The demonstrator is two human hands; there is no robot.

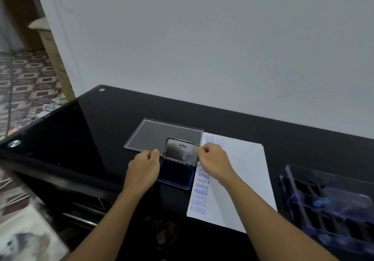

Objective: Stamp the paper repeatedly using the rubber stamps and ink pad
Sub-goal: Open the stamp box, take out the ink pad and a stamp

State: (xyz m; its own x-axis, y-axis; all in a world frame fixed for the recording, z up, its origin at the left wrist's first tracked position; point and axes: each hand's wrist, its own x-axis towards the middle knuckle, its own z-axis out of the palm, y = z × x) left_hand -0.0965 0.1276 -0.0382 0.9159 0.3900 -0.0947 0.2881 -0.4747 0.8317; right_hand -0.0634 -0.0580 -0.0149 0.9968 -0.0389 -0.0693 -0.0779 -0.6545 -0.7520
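Observation:
A blue ink pad (pixel 178 176) lies on the black table, its metal lid (pixel 181 152) tilted up on its hinge. My right hand (pixel 214 162) pinches the lid's right edge. My left hand (pixel 144 168) sits at the lid's left edge with curled fingers; whether it touches the lid is unclear. White paper (pixel 240 177) lies to the right of the pad, with blue stamped words in a column along its left side. Rubber stamps with blue knobs (pixel 321 203) stand in a clear case at the far right.
A clear plastic cover (pixel 149 134) lies flat behind the ink pad. The clear stamp case (pixel 332 206) stands near the table's right front. The table's left edge (pixel 60 108) drops off to a patterned floor with cables. A white wall rises behind the table.

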